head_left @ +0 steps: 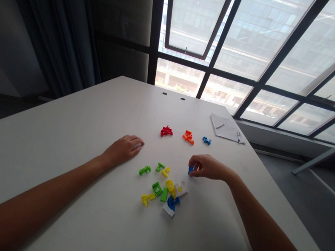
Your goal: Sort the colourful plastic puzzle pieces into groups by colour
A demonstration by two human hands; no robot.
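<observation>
- My right hand is closed, pinching a small blue plastic piece between my thumb and fingertips. I cannot tell whether the piece is touching the table.
- My left hand lies palm down on the white table, its fingers loosely curled and holding nothing that I can see.
- Between my hands and just below the blue piece is a loose pile of green, yellow, white and blue plastic pieces, some overlapping.
- Farther out, in a rough row, lie a red clump, an orange clump and a smaller blue clump, each made of similar pieces.
- Toward the far right of the table is a sheet of paper, with a pen at its edge.
- Two small round holes mark the far end of the table.
- Beyond it is a large window with dark frames, and to the left hangs a dark curtain.
</observation>
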